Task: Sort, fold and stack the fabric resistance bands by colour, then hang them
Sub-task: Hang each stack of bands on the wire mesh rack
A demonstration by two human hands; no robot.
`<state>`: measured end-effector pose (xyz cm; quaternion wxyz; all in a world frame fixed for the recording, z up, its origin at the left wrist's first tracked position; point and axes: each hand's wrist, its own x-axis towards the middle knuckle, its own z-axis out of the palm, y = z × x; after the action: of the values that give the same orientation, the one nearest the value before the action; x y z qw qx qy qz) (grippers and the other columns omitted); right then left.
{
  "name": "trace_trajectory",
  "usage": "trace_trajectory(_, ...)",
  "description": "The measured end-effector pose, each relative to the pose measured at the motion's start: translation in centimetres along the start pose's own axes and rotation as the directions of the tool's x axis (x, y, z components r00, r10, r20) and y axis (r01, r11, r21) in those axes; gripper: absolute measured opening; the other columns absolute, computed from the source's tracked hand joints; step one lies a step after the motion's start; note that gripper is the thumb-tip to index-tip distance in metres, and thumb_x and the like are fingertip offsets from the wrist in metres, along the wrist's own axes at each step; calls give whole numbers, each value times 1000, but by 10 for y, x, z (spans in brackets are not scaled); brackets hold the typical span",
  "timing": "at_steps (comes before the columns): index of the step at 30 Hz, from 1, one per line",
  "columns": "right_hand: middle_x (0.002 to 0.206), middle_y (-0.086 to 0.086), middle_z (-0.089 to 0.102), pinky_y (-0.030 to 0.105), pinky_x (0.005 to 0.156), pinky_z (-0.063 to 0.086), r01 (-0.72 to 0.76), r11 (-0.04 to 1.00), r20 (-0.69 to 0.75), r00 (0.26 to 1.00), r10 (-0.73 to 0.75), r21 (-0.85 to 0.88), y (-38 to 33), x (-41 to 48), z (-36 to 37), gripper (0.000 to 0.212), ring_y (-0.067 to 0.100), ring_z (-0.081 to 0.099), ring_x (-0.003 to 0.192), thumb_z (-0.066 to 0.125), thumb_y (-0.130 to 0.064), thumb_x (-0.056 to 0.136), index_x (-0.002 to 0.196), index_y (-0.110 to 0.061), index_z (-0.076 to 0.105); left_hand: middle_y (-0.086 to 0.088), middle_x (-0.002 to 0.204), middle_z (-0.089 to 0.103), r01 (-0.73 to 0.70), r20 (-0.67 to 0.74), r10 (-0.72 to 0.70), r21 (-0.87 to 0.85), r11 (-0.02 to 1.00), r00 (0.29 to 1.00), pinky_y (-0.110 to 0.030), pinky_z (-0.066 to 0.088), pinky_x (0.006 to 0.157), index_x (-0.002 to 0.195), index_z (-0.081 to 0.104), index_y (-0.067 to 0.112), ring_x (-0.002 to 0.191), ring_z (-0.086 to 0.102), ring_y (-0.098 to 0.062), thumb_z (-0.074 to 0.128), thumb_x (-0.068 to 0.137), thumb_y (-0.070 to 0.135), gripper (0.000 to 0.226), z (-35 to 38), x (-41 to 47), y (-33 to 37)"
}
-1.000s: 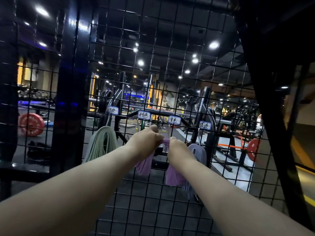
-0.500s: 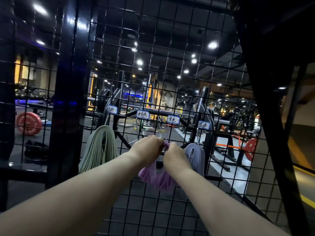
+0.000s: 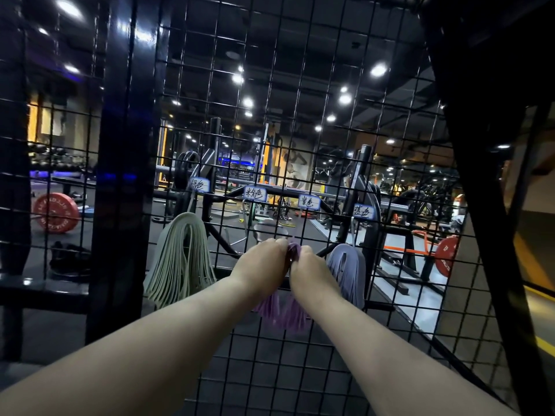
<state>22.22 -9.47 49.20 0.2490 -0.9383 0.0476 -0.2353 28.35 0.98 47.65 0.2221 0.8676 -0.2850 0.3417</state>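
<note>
A bundle of purple bands (image 3: 282,313) hangs against the black wire grid (image 3: 300,115), below the third white label (image 3: 309,202). My left hand (image 3: 261,262) and my right hand (image 3: 309,270) meet at the bundle's top and both grip it there, knuckles toward me. The loops droop between my forearms. A green bundle (image 3: 180,262) hangs under the first label at the left. A blue-grey bundle (image 3: 348,271) hangs under the fourth label, just right of my right hand. Whatever hook carries the purple bundle is hidden by my hands.
The second label (image 3: 255,193) has nothing hanging below it. A thick black post (image 3: 120,175) stands left of the grid and a slanted black beam (image 3: 486,205) at the right. Behind the mesh lie gym racks and red weight plates (image 3: 55,213).
My hands came closer together at the top of the purple bundle, and its two hanging halves merged into one drooping bunch. The view shifted slightly.
</note>
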Motion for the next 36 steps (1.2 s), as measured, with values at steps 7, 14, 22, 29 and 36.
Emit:
trace_trajectory(7, 117, 16, 64, 38, 76, 44, 42, 986, -41, 998, -49, -163, 2, -1, 4, 23, 35, 62, 108, 31, -4, 99, 115, -6, 46, -10, 113, 64, 73, 42, -77, 97, 993, 996, -32, 38, 65, 115, 45, 11, 101, 67, -30, 42, 100, 12, 16, 2, -5, 16)
trace_trajectory(14, 119, 18, 62, 39, 81, 47, 63, 981, -58, 995, -75, -182, -1, -3, 8, 21, 36, 62, 110, 31, -3, 99, 116, -4, 44, -11, 117, 60, 89, 31, -93, 112, 990, 995, -33, 45, 69, 119, 45, 11, 102, 66, -29, 43, 99, 14, 20, 7, -5, 17)
trace_trajectory(22, 104, 14, 64, 34, 72, 46, 37, 999, -4, 999, -37, -31, 10, -15, 15, 13, 33, 63, 93, 46, -9, 93, 105, -10, 47, -4, 92, 63, 253, 140, -219, -309, 917, 966, -40, 48, 72, 112, 42, 17, 88, 63, -30, 51, 90, 20, 24, 12, -30, 5)
trace_trajectory(29, 101, 9, 64, 35, 74, 52, 52, 998, 22, 998, -53, 34, 25, -36, 31, 25, 30, 64, 90, 56, -15, 91, 115, -14, 48, 12, 85, 63, 239, 218, -155, -442, 865, 964, -19, 44, 71, 101, 57, 33, 80, 60, -12, 56, 83, 12, 27, 31, -58, -14)
trace_trajectory(36, 88, 3, 60, 29, 65, 38, -52, 995, 36, 998, 49, 91, 32, -45, 57, 8, 26, 56, 80, 46, -18, 98, 105, -13, 48, 3, 99, 65, 235, 293, -122, -388, 891, 948, -36, 52, 83, 106, 57, 20, 91, 62, -16, 47, 94, 23, 16, 38, -71, -13)
